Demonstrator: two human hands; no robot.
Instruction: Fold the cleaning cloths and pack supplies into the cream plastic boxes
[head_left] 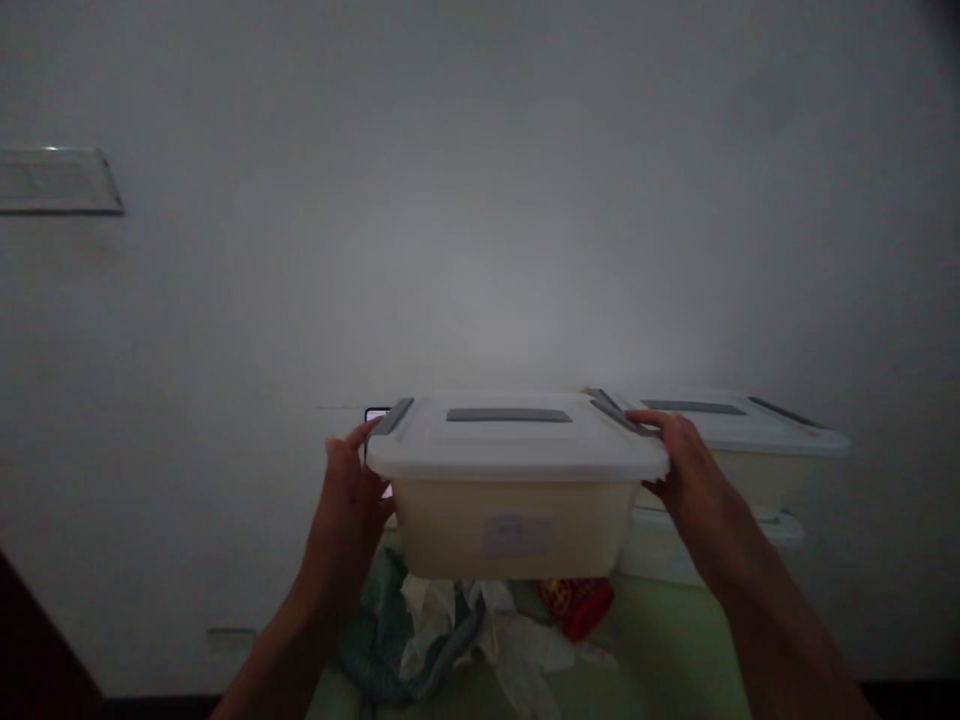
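A cream storage box (442, 530) with a white lid (517, 448) and grey clips is lifted in front of me, its bottom above the cloths. My left hand (352, 490) grips its left end, the fingers at the grey clip and under the rim. At the opposite end my right hand (679, 460) is closed around the rim, fingers on the clip above and below the lid edge. A pale label (517, 536) sits on the box's front. The lid looks closed, and the contents are hidden.
A second lidded box (780, 475) stands at the right on another pale container (660, 550). Below lie a teal cloth (382, 600), white cloths (517, 640) and a red patterned item (577, 605) on a green surface (660, 650). A screen's edge (375, 413) shows behind the box. The wall (480, 250) rises behind.
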